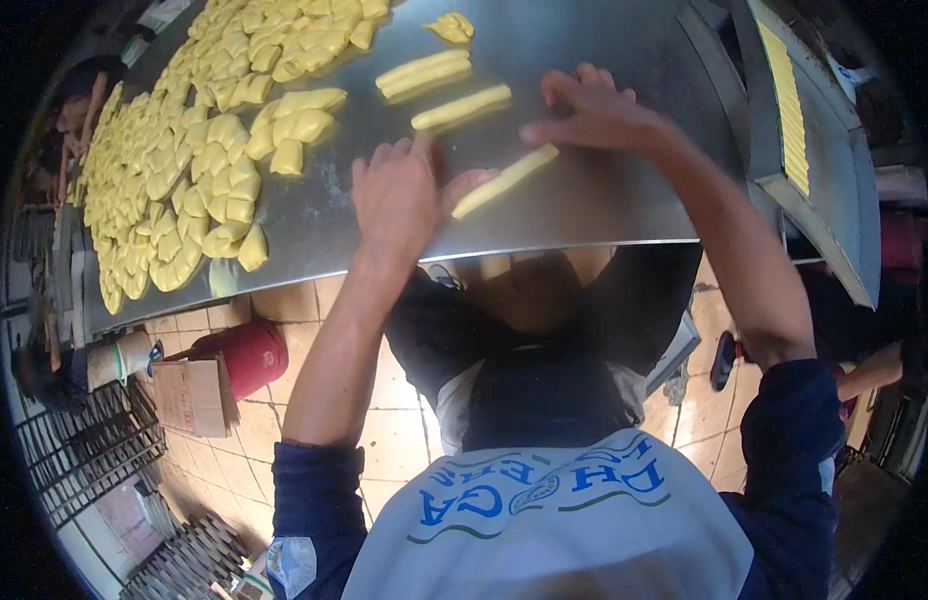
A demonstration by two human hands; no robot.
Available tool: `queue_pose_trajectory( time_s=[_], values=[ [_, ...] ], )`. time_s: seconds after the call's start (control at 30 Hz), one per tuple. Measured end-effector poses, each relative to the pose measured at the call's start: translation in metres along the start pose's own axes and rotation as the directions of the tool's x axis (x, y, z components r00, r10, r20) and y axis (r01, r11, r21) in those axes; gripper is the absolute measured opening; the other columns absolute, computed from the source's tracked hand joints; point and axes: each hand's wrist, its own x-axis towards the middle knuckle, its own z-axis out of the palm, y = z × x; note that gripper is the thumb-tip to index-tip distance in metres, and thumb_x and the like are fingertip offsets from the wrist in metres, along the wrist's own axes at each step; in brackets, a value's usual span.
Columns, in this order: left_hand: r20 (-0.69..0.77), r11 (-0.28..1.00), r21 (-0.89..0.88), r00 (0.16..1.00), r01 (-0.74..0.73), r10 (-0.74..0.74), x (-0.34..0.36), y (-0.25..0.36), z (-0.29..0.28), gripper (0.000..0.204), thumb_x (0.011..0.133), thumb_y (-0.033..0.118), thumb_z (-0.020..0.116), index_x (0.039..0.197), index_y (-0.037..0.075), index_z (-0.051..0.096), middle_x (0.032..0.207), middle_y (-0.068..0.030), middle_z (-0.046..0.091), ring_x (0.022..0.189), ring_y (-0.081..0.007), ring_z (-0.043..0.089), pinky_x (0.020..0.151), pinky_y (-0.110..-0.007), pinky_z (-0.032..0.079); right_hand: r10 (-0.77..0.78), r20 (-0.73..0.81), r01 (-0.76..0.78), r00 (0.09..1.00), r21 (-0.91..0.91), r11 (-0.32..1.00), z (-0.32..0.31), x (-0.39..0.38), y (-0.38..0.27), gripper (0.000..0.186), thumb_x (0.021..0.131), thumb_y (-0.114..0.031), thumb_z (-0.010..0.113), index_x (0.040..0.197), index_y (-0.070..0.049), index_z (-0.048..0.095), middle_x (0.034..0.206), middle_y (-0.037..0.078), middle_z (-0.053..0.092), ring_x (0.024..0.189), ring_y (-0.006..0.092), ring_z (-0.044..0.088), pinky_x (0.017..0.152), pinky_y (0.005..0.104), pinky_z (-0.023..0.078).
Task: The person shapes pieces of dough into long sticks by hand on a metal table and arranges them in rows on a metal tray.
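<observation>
"Lying aslant on the bare steel counter (594, 205), between the person's two hands, is a slim yellow strip of dough (506, 180). How would it handle?"

"Light and soft, most likely. It should dent under a pinch and sag if lifted by one end. The sheen on the dough pieces (229, 180) massed at the left hints at a slightly slick surface, too."

"Where would it best be held, then?"

"Near both ends at once, or under flat fingers along its length, with the pressure spread evenly so that it doesn't tear or thin out."

"And the hands?"

"The left hand (399, 195) is palm down by the strip's nearer end, fingers close together, thumb stretched out to it; whether that thumb presses on it can't be told. The right hand (599, 115) is past the farther end, fingers bent and spread, thumb well apart from them. Neither is clamped on anything."

"The arms?"

"The left forearm (334, 350) reaches nearly straight forward; the right forearm (729, 235) slants inward from a bent elbow."
</observation>
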Motion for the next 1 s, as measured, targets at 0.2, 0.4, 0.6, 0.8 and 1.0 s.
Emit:
queue_pose_trajectory(
  time_s=[0.2, 0.4, 0.6, 0.8, 1.0],
  values=[
    [-0.079, 0.911, -0.377, 0.974, 0.167, -0.211, 0.003, -0.022, -0.001, 0.047, 0.092, 0.037, 0.056, 0.121, 0.0, 0.051, 0.103, -0.0189, 0.059, 0.097, -0.0352, 0.059, 0.084, -0.042, 0.047, -0.085, -0.054, 0.091, 0.995, 0.127, 0.988, -0.015, 0.003, 0.006, 0.053, 0.076, -0.052, 0.068, 0.104, -0.008, 0.056, 0.104, 0.02, 0.055, 0.112, 0.0344, 0.049, 0.086, 0.0511, 0.041],
    [0.004, 0.952, -0.29, 0.995, 0.095, -0.098, 0.031, -0.028, -0.003, 0.03, 0.089, 0.021, 0.06, 0.115, 0.004, 0.057, 0.106, -0.0186, 0.058, 0.098, -0.037, 0.058, 0.084, -0.043, 0.046, -0.259, -0.439, 0.423, 0.861, 0.332, 0.843, 0.001, 0.032, -0.029, 0.011, 0.083, -0.011, 0.061, 0.087, 0.0, 0.061, 0.084, 0.018, 0.062, 0.083, 0.0331, 0.061, 0.074, 0.0408, 0.048],
    [0.05, 0.889, -0.447, 0.995, 0.096, -0.082, -0.003, -0.022, -0.014, 0.022, 0.087, 0.015, 0.065, 0.104, 0.001, 0.063, 0.095, -0.0156, 0.06, 0.086, -0.0291, 0.061, 0.076, -0.036, 0.047, -0.328, -0.452, 0.521, 0.829, 0.413, 0.747, 0.004, 0.01, -0.008, 0.016, 0.076, -0.009, 0.067, 0.092, -0.005, 0.067, 0.085, 0.012, 0.061, 0.078, 0.0245, 0.06, 0.068, 0.0366, 0.047],
    [0.069, 0.811, -0.57, 0.991, 0.132, -0.113, -0.031, -0.003, -0.013, 0.022, 0.085, 0.008, 0.066, 0.105, 0.0, 0.066, 0.091, -0.0109, 0.06, 0.081, -0.023, 0.061, 0.073, -0.031, 0.047, -0.381, -0.387, 0.527, 0.84, 0.414, 0.742, 0.011, -0.019, 0.007, 0.014, 0.08, -0.008, 0.067, 0.093, -0.005, 0.068, 0.085, 0.009, 0.062, 0.072, 0.0214, 0.059, 0.065, 0.0315, 0.047],
    [0.164, 0.826, -0.525, 0.977, 0.205, -0.138, -0.026, 0.003, -0.019, 0.023, 0.085, 0.009, 0.066, 0.106, 0.0, 0.065, 0.091, -0.0106, 0.06, 0.079, -0.0219, 0.06, 0.072, -0.031, 0.047, -0.283, -0.39, 0.462, 0.876, 0.512, 0.724, 0.005, -0.023, -0.006, 0.012, 0.081, -0.007, 0.064, 0.091, -0.002, 0.068, 0.085, 0.012, 0.064, 0.077, 0.024, 0.063, 0.069, 0.0346, 0.049]
  ],
)
